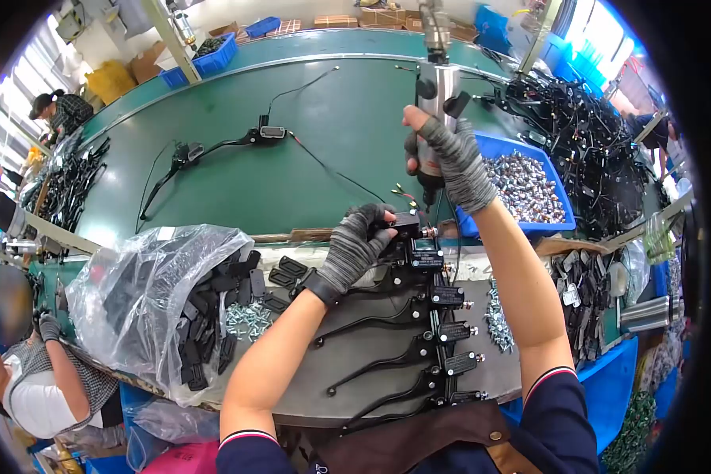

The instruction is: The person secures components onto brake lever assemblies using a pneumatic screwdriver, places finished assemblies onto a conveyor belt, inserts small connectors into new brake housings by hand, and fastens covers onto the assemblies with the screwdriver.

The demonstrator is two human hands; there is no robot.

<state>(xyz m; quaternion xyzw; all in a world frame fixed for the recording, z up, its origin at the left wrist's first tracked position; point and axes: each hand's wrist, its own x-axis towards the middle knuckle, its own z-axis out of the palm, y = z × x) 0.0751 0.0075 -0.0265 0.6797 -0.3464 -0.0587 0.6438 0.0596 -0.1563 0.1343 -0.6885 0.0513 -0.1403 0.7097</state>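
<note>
My right hand (458,162), in a grey striped fingerless glove, is wrapped around an upright power screwdriver (438,83) with its tip pointing down. Just below and left of that tip, my left hand (347,253), gloved the same way, pinches a black brake lever's reservoir block (405,221). That block stands at the far end of a row of several black brake levers (383,363), lined up toward my body with their handles pointing left. Whether the tip touches a screw cannot be made out.
Loose screws (249,319) and black covers (205,324) lie left, beside a clear plastic bag (154,296). A blue bin of small metal parts (529,189) stands right, near tangled black cabled parts (584,142). Two finished-looking levers (213,146) lie on the green belt (237,189). A co-worker (47,379) sits left.
</note>
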